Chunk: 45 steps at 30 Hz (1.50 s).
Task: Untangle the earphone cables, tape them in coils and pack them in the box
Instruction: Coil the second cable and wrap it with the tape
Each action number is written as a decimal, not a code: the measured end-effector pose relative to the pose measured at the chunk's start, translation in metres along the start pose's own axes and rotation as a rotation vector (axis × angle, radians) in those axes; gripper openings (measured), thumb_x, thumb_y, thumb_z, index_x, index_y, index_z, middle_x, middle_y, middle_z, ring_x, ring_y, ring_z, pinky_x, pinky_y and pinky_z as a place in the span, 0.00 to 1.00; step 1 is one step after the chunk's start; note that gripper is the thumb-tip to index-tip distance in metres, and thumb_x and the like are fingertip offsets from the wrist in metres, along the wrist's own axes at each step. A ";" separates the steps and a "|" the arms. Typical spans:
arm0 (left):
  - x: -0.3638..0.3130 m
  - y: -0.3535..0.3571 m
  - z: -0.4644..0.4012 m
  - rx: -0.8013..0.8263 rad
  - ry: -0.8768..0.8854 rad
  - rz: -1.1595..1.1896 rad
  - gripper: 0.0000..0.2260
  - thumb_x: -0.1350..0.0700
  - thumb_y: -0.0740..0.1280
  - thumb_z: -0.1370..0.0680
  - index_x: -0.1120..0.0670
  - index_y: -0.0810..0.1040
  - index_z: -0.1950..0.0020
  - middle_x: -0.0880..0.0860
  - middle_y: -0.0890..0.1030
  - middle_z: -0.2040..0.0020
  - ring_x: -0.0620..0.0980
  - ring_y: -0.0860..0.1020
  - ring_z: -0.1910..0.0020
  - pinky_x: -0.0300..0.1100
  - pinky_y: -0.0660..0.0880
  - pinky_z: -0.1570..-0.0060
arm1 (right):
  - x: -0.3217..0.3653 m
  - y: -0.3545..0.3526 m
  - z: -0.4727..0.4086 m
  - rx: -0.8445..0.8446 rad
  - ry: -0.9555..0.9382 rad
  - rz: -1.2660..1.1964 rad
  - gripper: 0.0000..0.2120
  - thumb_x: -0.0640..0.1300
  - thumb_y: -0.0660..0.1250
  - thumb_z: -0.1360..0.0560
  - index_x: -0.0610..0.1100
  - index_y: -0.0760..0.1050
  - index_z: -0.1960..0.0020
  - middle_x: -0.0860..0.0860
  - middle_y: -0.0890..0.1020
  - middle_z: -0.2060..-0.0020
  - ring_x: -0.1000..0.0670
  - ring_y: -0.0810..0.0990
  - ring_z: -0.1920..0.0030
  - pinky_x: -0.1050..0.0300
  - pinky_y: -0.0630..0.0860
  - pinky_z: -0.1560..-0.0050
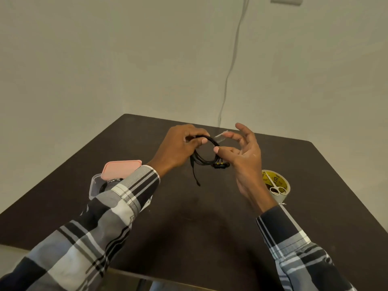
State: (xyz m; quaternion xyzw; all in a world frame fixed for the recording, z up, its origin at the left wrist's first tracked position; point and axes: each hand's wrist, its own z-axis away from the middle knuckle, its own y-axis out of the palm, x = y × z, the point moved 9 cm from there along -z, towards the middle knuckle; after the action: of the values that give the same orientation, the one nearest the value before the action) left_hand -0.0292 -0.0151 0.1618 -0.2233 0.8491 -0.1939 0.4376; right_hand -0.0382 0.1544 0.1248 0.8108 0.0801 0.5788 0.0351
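Note:
A coil of black earphone cable (206, 155) with yellow-marked earbuds hangs above the dark table (189, 217). My left hand (180, 148) pinches the coil's top left side. My right hand (244, 158) holds the coil's right side between thumb and finger, and a strip of clear tape (220, 137) sticks to its raised fingertips. One loose cable end dangles below the coil. A clear plastic box (96, 185) with a pink lid (121, 169) leaning on it stands at the left, partly hidden by my left sleeve; something dark lies inside.
A roll of tape (277, 185) with a yellow core lies on the table to the right, with small white-handled scissors (275, 185) resting across it. A thin white cable (231, 66) runs down the wall behind the table.

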 end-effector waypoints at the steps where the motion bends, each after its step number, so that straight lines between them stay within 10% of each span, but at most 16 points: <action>1: 0.000 -0.002 -0.001 -0.011 -0.031 0.049 0.06 0.57 0.69 0.22 0.52 0.85 0.47 0.46 0.80 0.61 0.46 0.80 0.60 0.40 0.75 0.57 | 0.005 0.000 -0.001 -0.009 -0.022 -0.002 0.36 0.28 0.75 0.31 0.48 0.66 0.29 0.46 0.80 0.42 0.49 0.84 0.59 0.58 0.81 0.59; 7: -0.002 -0.007 -0.001 -0.024 -0.150 0.291 0.08 0.57 0.69 0.21 0.52 0.84 0.44 0.55 0.83 0.54 0.49 0.83 0.55 0.41 0.79 0.69 | 0.027 0.003 -0.001 -0.022 -0.119 0.015 0.36 0.29 0.75 0.30 0.48 0.66 0.29 0.45 0.80 0.43 0.49 0.84 0.59 0.56 0.82 0.55; 13: -0.008 -0.008 -0.001 -0.049 -0.109 0.266 0.07 0.57 0.70 0.22 0.52 0.85 0.46 0.55 0.85 0.59 0.54 0.82 0.60 0.44 0.78 0.58 | 0.029 -0.001 0.000 -0.020 -0.130 0.006 0.36 0.27 0.74 0.30 0.48 0.66 0.28 0.46 0.81 0.46 0.48 0.84 0.59 0.57 0.81 0.55; 19: -0.018 -0.012 -0.002 -0.143 -0.059 0.146 0.05 0.56 0.70 0.22 0.51 0.86 0.49 0.50 0.82 0.64 0.42 0.78 0.65 0.31 0.71 0.62 | 0.035 -0.005 -0.002 -0.040 -0.152 0.026 0.36 0.26 0.73 0.30 0.48 0.66 0.28 0.47 0.81 0.45 0.49 0.85 0.49 0.53 0.82 0.48; 29: -0.032 -0.016 -0.004 -0.235 0.011 0.038 0.05 0.58 0.71 0.23 0.52 0.86 0.49 0.50 0.82 0.61 0.49 0.81 0.63 0.51 0.79 0.57 | 0.060 -0.007 0.000 -0.060 -0.197 -0.041 0.27 0.37 0.73 0.26 0.48 0.70 0.30 0.47 0.86 0.50 0.48 0.82 0.40 0.36 0.70 0.30; 38: -0.047 -0.019 -0.004 -0.242 0.070 -0.023 0.06 0.57 0.70 0.23 0.51 0.86 0.49 0.48 0.81 0.63 0.46 0.78 0.62 0.40 0.74 0.60 | 0.059 0.002 -0.002 -0.047 -0.198 0.107 0.30 0.37 0.75 0.27 0.48 0.69 0.29 0.52 0.87 0.54 0.51 0.83 0.44 0.40 0.73 0.32; 45: -0.049 -0.013 0.000 -0.232 0.073 0.028 0.06 0.57 0.70 0.22 0.52 0.86 0.48 0.48 0.81 0.62 0.48 0.80 0.62 0.50 0.78 0.57 | 0.062 0.002 -0.002 -0.047 -0.210 0.102 0.31 0.34 0.76 0.28 0.47 0.69 0.29 0.48 0.85 0.53 0.51 0.85 0.50 0.54 0.81 0.43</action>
State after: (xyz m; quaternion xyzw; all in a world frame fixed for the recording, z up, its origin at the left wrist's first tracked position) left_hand -0.0013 0.0007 0.2012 -0.2533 0.8843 -0.0960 0.3802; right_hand -0.0204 0.1629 0.1838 0.8690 0.0207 0.4933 0.0328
